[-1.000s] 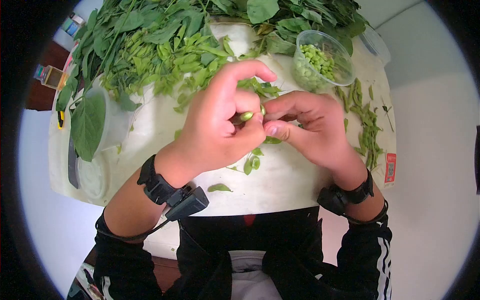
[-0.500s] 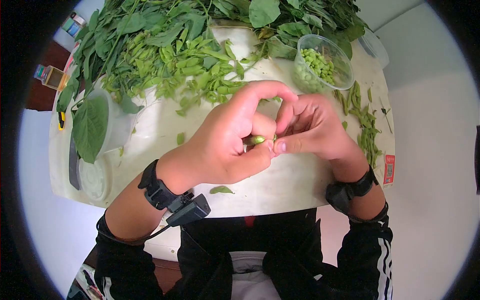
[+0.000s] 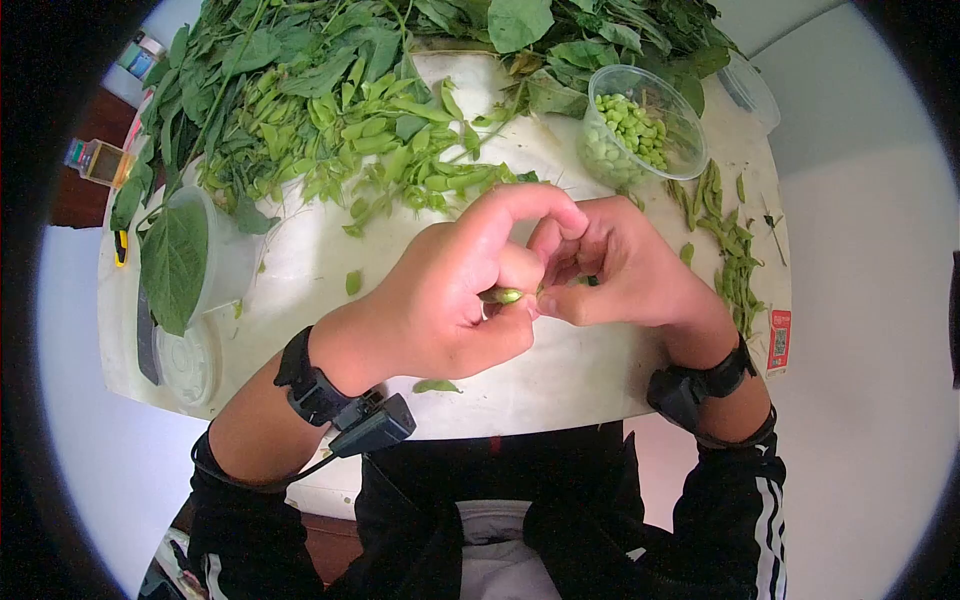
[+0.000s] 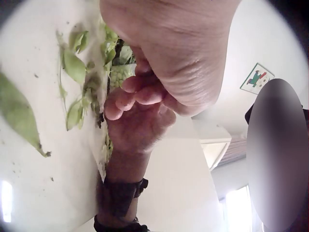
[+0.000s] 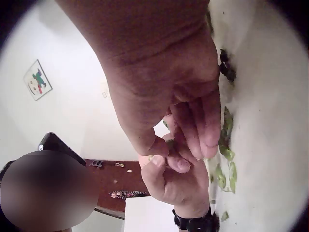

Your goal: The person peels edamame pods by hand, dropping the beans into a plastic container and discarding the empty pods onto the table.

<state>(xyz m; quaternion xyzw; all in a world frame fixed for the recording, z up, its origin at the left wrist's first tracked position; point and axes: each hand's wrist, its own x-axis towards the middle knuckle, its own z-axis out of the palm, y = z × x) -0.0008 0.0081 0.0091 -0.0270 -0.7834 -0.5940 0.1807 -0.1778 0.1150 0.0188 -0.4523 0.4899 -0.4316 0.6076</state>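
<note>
In the head view the left hand (image 3: pixel 440 300) pinches a green pod (image 3: pixel 502 296) between thumb and curled fingers, over the table's near half. Against its fingertips is the right hand (image 3: pixel 625 270), thumb and forefinger closed on the pod's other end, which is mostly hidden. Both wrist views show the hands meeting at the fingertips; in the right wrist view a bit of green shows between them. A clear tub (image 3: pixel 688 150) of shelled green beans stands beyond the right hand.
Leafy stems and loose pods (image 3: pixel 370 135) cover the table's far side. Flat pods (image 3: pixel 735 250) lie at the right. An empty tub (image 3: pixel 230 260) under a leaf, and a lid (image 3: pixel 187 365), are at the left. One pod (image 3: pixel 437 386) lies near the front edge.
Both hands have come nearer the table's front edge, still joined at the fingertips around the pod. The small pods once visible below them on the table are now hidden behind the hands.
</note>
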